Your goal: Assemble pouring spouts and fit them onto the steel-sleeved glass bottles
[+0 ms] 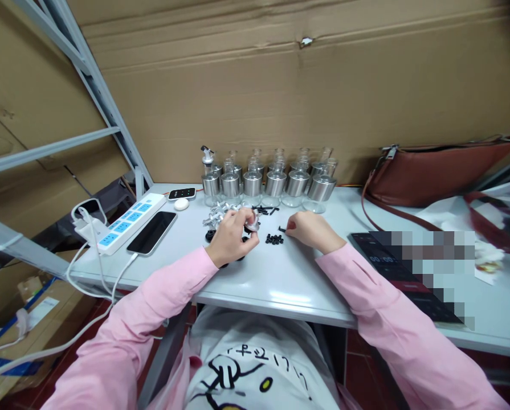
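Two parts in grip; left hand (pixel 231 234) curled nearly closed around a shiny rounded part (pixel 252 224); right hand (pixel 310 229) pinched shut on a small black piece (pixel 282 229); black rings (pixel 274 239) on the surface (pixel 263 285) between them; silvery parts (pixel 214 215) and black sticks (pixel 268 210) just beyond the left hand; steel-banded glass bottles (pixel 276 185) upright behind, a spout (pixel 206 154) on the front leftmost; phone (pixel 152 233) and power strip (pixel 133 222) to the left; brown bag (pixel 438 173) far right.

1 silvery part (pixel 252 223) and 1 black piece (pixel 282 229) are held apart.
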Motion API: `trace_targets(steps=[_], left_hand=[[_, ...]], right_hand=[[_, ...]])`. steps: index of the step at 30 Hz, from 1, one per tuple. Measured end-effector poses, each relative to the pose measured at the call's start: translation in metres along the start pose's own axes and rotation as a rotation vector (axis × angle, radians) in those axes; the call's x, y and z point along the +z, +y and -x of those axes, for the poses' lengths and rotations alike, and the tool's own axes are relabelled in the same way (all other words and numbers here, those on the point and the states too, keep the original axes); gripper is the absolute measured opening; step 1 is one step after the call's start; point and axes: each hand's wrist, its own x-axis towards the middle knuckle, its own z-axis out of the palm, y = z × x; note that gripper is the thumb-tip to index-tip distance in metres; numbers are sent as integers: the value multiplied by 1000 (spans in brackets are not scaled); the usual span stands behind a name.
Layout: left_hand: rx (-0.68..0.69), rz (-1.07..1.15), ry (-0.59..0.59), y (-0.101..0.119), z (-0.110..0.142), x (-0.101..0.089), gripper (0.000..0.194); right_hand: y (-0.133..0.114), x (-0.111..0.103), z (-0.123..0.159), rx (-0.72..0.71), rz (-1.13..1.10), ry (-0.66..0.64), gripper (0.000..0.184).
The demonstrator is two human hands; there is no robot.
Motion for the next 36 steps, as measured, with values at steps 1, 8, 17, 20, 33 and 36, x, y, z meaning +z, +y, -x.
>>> trace_targets(steps=[1,8,17,20,33,36], left_hand=[[-2,1,-2,0,1,0,22],[20,-56,-19,-1,3,2,37],[-5,-6,-41,-2,3,2,53],[-19,-19,-53,-1,3,1,55],[-18,-23,-56,1,1,0,60],[-16,-16,-60,1,1,0,62]], right_hand=[[0,0,0,6,5,-2,14],[-2,-9,-1,34,-236,75,7],[-18,-24,11,-151,-1336,56,30],[-21,-20,12,-189,-1384,67,29],[-39,-24,19,-217,-1356,109,33],[-40,-24,20,-210,-1365,192,33]])
